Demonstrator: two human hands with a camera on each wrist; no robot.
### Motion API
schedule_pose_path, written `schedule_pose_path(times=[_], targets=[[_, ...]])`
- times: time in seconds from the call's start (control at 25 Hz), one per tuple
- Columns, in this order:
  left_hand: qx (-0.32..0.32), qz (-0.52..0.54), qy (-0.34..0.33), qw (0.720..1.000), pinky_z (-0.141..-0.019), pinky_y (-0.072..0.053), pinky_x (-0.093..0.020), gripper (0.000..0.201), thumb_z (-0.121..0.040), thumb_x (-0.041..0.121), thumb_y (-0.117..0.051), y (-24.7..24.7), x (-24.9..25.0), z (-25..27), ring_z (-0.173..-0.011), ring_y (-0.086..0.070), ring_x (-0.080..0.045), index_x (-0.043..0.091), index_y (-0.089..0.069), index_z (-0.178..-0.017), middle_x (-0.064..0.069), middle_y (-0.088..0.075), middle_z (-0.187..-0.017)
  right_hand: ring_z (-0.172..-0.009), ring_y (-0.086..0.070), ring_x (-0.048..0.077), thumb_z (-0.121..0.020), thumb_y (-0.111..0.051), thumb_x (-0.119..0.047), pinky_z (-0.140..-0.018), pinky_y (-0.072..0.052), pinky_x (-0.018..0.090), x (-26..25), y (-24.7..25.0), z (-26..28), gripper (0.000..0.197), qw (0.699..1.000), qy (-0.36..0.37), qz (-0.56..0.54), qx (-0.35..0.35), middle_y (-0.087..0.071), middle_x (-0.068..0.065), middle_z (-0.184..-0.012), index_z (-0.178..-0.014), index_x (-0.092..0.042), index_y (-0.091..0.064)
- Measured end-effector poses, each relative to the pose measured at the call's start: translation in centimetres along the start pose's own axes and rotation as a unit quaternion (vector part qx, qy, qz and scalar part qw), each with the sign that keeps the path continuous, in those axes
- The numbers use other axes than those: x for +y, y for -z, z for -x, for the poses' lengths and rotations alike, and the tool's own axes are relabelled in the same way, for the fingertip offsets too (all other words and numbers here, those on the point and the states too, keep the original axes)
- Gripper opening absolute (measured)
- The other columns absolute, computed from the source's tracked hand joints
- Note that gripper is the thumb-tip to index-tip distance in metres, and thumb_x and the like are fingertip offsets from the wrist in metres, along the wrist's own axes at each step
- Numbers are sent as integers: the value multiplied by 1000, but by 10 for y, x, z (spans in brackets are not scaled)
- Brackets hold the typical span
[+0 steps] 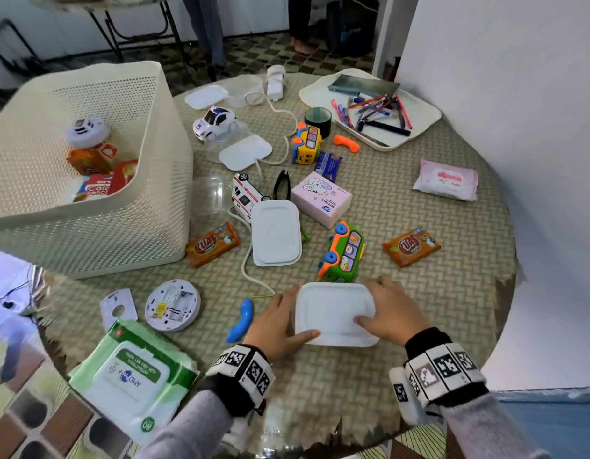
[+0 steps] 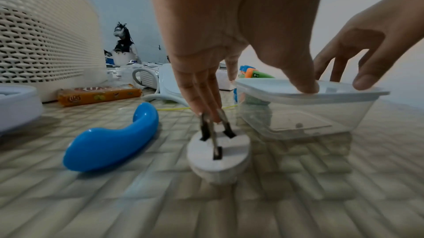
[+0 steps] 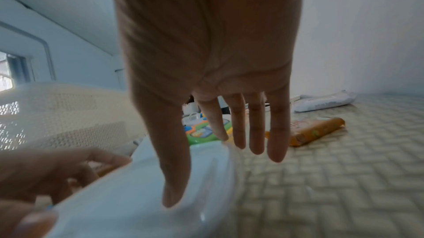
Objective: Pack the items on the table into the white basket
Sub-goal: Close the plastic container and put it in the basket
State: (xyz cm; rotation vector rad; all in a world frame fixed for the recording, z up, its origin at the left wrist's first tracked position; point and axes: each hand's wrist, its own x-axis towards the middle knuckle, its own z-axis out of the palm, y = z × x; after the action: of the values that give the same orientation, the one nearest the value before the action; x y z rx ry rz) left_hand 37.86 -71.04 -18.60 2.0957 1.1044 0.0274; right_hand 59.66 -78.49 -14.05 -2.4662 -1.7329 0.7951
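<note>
A clear plastic container with a white lid [image 1: 335,313] stands near the front middle of the table. My left hand [image 1: 288,318] is at its left side, thumb flat on the lid [image 2: 286,87], straight fingers [image 2: 201,100] pointing down beside the container wall. My right hand [image 1: 383,303] lies over the right end, thumb on the lid [image 3: 137,196], fingers [image 3: 257,133] straight past the far edge. The white perforated basket [image 1: 88,220] stands at the left and holds a smoke detector, packets and a pencil box.
A blue toy handset [image 1: 242,321] and a white plug [image 2: 218,153] lie just left of my left hand. A green toy bus [image 1: 343,253] sits right behind the container. Snack packs [image 1: 212,243], a lidded box [image 1: 276,233], tissues [image 1: 321,198] and a pen tray [image 1: 369,107] lie farther back.
</note>
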Motion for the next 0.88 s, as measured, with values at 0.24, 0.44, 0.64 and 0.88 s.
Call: schedule_pose_path(times=[0.24,0.44,0.64,0.88], targets=[[196,212,43,956,-95,-47,-37,52,-91,32,-60,45,-18,-30,-111,-53,-14,24,-41,-138,-1,-52,-126,-78,-58,13,-87,-57,-7,-76,-49,29,-66,8,-44,28,953,58,-276,107,-61,0,-95,-114,-10,-64],[354,268,78,893,-96,-46,-34,37,-93,19,-59,102,-46,-59,-108,-56,-17,9,-53,-128,-6,-58,-122,-60,-54,0,-89,-55,0,-57,-40,8,-127,10,-105,21,932,118,-337,61,-63,6,-85,-103,-7,-68],[403,310,149,848,-100,-39,-27,41,-92,18,-59,141,-80,-93,-118,-52,-21,8,-50,-131,-7,-56,-127,-84,-58,17,-91,-56,-2,-68,-43,4,-190,18,-176,24,919,146,-365,33,-64,10,-107,-113,-4,-64],[369,282,209,860,-107,-26,-25,54,-95,24,-54,152,-110,-124,-135,-38,-22,11,-35,-144,-9,-42,-146,-122,-50,27,-91,-58,-7,-103,-40,34,-241,13,-249,47,952,174,-250,-27,-51,15,-134,-136,-6,-47]])
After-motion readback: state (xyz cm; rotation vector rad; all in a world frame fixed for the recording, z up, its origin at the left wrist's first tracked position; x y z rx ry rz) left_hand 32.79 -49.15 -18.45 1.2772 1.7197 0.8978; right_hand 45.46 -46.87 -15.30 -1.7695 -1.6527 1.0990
